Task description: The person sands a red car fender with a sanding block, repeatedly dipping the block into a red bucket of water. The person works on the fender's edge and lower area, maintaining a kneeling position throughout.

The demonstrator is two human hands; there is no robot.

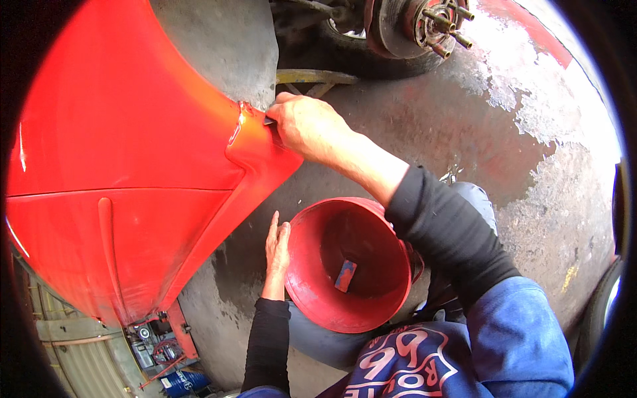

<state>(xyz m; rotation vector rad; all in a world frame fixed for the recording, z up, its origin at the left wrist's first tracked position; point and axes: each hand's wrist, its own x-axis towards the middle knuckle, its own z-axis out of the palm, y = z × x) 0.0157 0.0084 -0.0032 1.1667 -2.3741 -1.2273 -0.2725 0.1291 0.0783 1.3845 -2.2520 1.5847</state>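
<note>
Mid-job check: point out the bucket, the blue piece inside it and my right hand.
Bucket [308, 265]: head view, inner wall.
Blue piece [346, 274]: head view, middle of its face.
Right hand [304, 126]: head view, back of the hand.

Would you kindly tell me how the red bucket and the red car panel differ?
The bucket is round and hollow, while the car panel is a broad, curved sheet crossed by a dark line. The bucket's inside looks dull and scuffed; the panel looks glossy. The bucket has a bluish block inside, whereas the panel has the right hand at its edge. Both are red.
</note>
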